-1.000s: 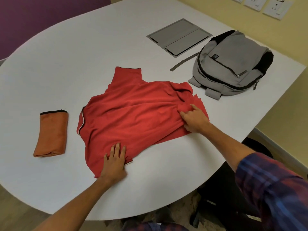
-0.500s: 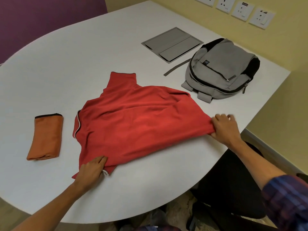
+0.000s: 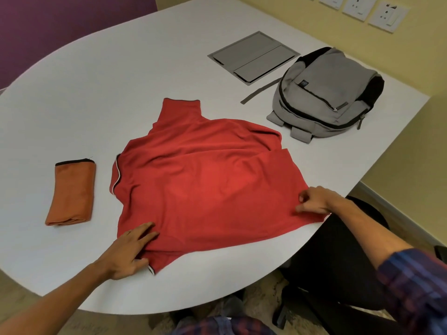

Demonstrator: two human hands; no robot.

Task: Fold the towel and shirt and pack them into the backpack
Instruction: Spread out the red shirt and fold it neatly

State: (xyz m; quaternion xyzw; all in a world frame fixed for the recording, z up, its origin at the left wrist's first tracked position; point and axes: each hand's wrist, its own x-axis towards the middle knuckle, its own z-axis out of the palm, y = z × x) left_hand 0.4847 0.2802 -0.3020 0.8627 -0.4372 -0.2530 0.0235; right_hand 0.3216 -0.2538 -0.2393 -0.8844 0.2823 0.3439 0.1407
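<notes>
The red shirt (image 3: 208, 182) lies spread in the middle of the white table (image 3: 121, 81), its hem at the near right edge. The left hand (image 3: 128, 252) presses on the shirt's near-left corner — fingers straight and slightly spread. The right hand (image 3: 314, 200) pinches the hem with curled fingers. The folded orange towel (image 3: 71, 192) lies just left of the shirt; the grey backpack (image 3: 324, 93) — zipped — sits beyond it, to the right.
</notes>
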